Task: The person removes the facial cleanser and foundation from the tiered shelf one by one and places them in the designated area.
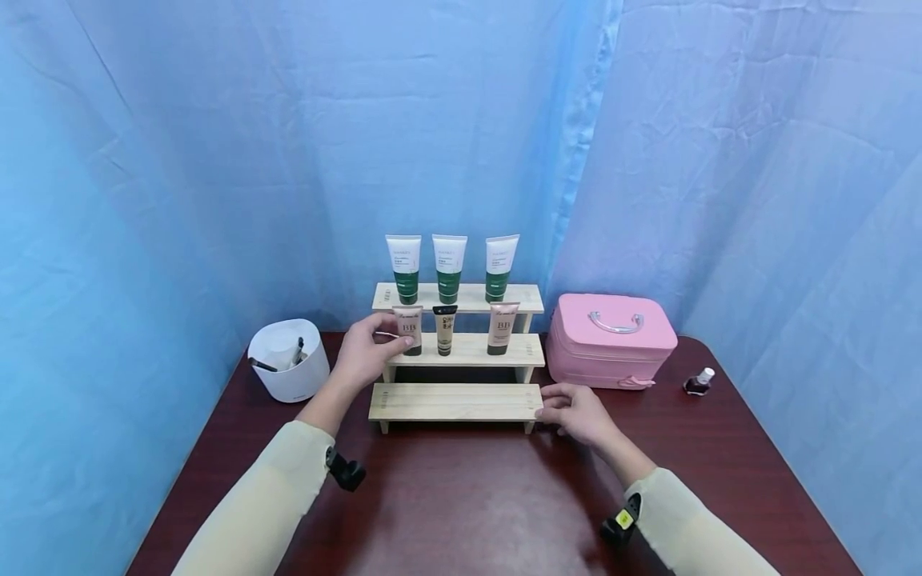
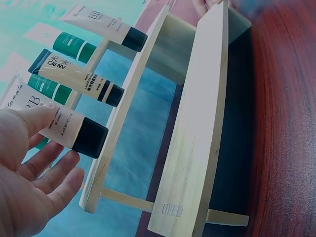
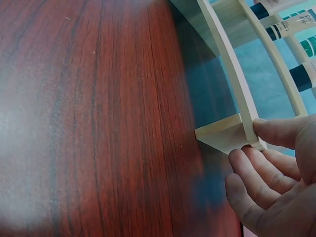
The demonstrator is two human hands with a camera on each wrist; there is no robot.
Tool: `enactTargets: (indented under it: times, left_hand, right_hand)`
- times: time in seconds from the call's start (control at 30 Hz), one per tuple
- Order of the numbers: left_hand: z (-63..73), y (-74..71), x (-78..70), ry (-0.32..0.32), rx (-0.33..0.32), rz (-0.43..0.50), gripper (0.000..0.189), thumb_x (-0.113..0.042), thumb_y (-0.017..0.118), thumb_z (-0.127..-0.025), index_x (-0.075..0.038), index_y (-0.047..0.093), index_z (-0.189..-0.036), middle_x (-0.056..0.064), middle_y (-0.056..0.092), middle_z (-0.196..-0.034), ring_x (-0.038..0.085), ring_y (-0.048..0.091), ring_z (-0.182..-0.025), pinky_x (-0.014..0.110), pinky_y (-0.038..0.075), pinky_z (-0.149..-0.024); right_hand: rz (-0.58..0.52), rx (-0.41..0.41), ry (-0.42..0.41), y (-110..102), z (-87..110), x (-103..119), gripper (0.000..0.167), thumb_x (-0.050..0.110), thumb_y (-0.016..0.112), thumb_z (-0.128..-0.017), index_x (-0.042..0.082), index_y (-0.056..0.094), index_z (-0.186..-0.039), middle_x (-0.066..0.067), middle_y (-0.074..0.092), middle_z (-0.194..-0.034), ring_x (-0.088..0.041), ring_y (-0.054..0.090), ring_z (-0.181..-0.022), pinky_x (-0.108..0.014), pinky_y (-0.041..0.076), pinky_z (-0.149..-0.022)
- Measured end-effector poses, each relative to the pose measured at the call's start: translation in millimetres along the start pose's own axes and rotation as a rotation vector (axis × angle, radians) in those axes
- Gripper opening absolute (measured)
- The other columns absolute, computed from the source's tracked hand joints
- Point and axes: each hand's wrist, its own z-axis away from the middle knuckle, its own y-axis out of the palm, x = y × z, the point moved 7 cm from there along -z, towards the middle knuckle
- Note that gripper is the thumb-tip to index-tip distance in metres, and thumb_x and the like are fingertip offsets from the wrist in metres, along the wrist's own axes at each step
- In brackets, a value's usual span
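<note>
- Your left hand [image 1: 362, 352] pinches the left BB tube [image 1: 410, 324], thumb across its front, with the lower fingers [image 2: 52, 177] loosely bent beneath.
- Your right hand [image 1: 579, 414] grips the right end of the wooden rack [image 1: 457, 402] at its lowest step, thumb against the board.
- The left BB tube is at the left of the middle step, upright and cap down: pale pink, dark-capped, flat across the top (your thumb hides some of its lettering).
- Just beside it, on the side away from your left hand, stands a slim beige tube [image 1: 444, 332] with a black top and bottom; farther right is a second BB tube [image 1: 502, 328] of the same look.
- Behind and above, three white-and-green tubes [image 1: 450, 268] line the top step, the right one leaning a little.
- To your left, near that forearm, sits a white holder [image 1: 290, 376] with dark-handled tools inside.
- Beyond your right hand, close by the rack, is a pink case [image 1: 612, 344] with a silver handle; a small dark bottle [image 1: 697, 384] with a white cap stands past it.
- Everything rests on a dark red table [image 1: 461, 504], with blue curtains [image 1: 432, 120] around it.
</note>
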Motion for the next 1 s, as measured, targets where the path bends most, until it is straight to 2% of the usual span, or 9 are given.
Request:
enactTargets:
  times: [0.13,0.3,0.4,0.53,0.63,0.73,0.9,1.0]
  left_hand:
    - [0.5,-0.9,-1.6,0.004,-0.013,-0.02,0.034,-0.021,0.077,-0.094,-0.009,0.067,-0.124,0.014,0.068,-0.124,0.034,0.068,-0.115,0.046,0.057,-0.093]
    - [2.6,-3.7,-1.6,0.004,-0.025,-0.031,0.033,-0.022,0.076,-0.095,-0.01,0.068,-0.125,0.013,0.069,-0.121,0.033,0.069,-0.113,0.044,0.058,-0.088]
    - [8.2,-8.4,0.3,-0.003,-0.032,-0.018,0.034,-0.024,0.076,-0.095,-0.011,0.069,-0.126,0.011,0.071,-0.12,0.031,0.069,-0.11,0.044,0.058,-0.085]
    - [19.4,-18.4,6.0,0.024,-0.037,0.006,0.035,-0.026,0.077,-0.095,-0.009,0.07,-0.125,0.012,0.072,-0.117,0.028,0.069,-0.106,0.038,0.058,-0.084]
    - [30.4,-28.7,14.2,0.04,-0.037,0.026,0.034,-0.025,0.077,-0.095,-0.007,0.07,-0.123,0.014,0.072,-0.115,0.026,0.069,-0.102,0.033,0.057,-0.08]
    - [42.0,-39.9,25.1,0.03,-0.026,0.04,0.036,-0.025,0.075,-0.096,-0.004,0.069,-0.124,0.016,0.071,-0.113,0.026,0.068,-0.095,0.031,0.058,-0.074]
    - [59.6,-56.3,51.1,-0.049,-0.013,0.026,0.041,-0.026,0.075,-0.096,-0.001,0.068,-0.128,0.018,0.072,-0.111,0.018,0.069,-0.085,0.032,0.059,-0.072]
    - [68.5,-61.6,67.4,-0.109,0.001,0.014,0.043,-0.023,0.075,-0.096,0.003,0.067,-0.129,0.021,0.073,-0.111,0.017,0.07,-0.084,0.034,0.061,-0.073]
  right_hand:
    - [0.029,0.004,0.007,0.0,0.4,0.3,0.047,0.009,0.081,-0.085,-0.005,0.066,-0.127,-0.015,0.077,-0.102,-0.016,0.071,-0.078,-0.041,0.06,-0.062]
    - [0.041,0.034,0.015,-0.3,0.2,1.3,0.051,0.009,0.082,-0.084,-0.005,0.064,-0.129,-0.015,0.076,-0.103,-0.02,0.072,-0.08,-0.044,0.06,-0.065]
    - [0.056,0.047,0.013,-0.8,-0.5,2.6,0.052,0.008,0.083,-0.083,-0.005,0.064,-0.13,-0.014,0.076,-0.102,-0.018,0.071,-0.08,-0.045,0.06,-0.065]
    - [0.083,0.042,0.011,-1.3,-1.0,5.3,0.048,0.005,0.083,-0.082,-0.003,0.067,-0.127,-0.011,0.076,-0.099,-0.016,0.069,-0.077,-0.045,0.059,-0.065]
    - [0.101,0.037,0.024,-1.1,-1.2,7.1,0.045,0.004,0.083,-0.083,-0.002,0.068,-0.124,-0.01,0.076,-0.097,-0.016,0.068,-0.076,-0.044,0.06,-0.065]
    - [0.117,0.035,0.031,-1.4,-1.5,9.5,0.043,0.002,0.082,-0.083,-0.002,0.068,-0.123,-0.01,0.075,-0.097,-0.017,0.068,-0.077,-0.042,0.059,-0.064]
    - [0.136,0.037,0.023,-0.9,-1.1,14.3,0.043,0.001,0.082,-0.082,-0.004,0.068,-0.122,-0.013,0.074,-0.098,-0.017,0.067,-0.077,-0.038,0.058,-0.061]
    - [0.134,0.039,0.021,-0.4,-0.7,15.5,0.043,0.0,0.082,-0.082,-0.006,0.068,-0.122,-0.014,0.074,-0.097,-0.017,0.067,-0.077,-0.038,0.058,-0.061]
